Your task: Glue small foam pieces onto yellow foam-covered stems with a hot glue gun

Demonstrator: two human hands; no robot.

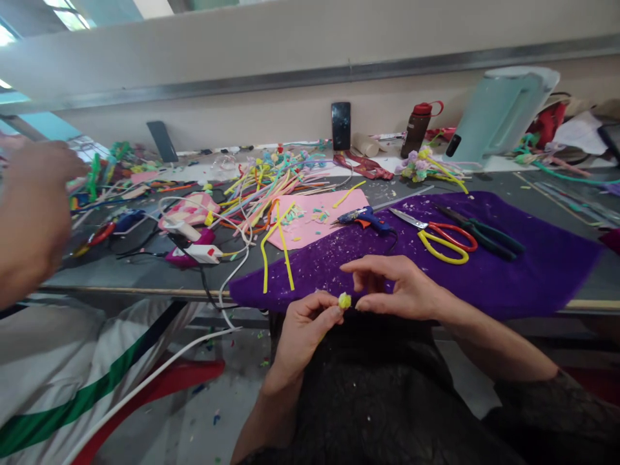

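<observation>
Between the thumb and fingers of my left hand (312,326) is a small yellow fuzzy flower head (344,301), its lower part hidden by the fingers. Just right of it, my right hand (400,287) hovers with thumb and fingers apart, holding nothing. Below both hands lies a purple cloth (523,219) sprinkled with pale bits. On it rest a blue glue gun (365,218), scissors (440,242) with red and yellow handles, and dark-handled pliers (484,232). Yellow pipe cleaners (285,252) lie to the left, partly over a pink sheet (310,236).
Behind the pink sheet is a pile of coloured pipe cleaners (281,177). A power strip (196,252) with white cables sits at left, near another person's arm (33,219). A phone (341,126), a bottle (417,129) and a pale green jug (504,116) stand along the back.
</observation>
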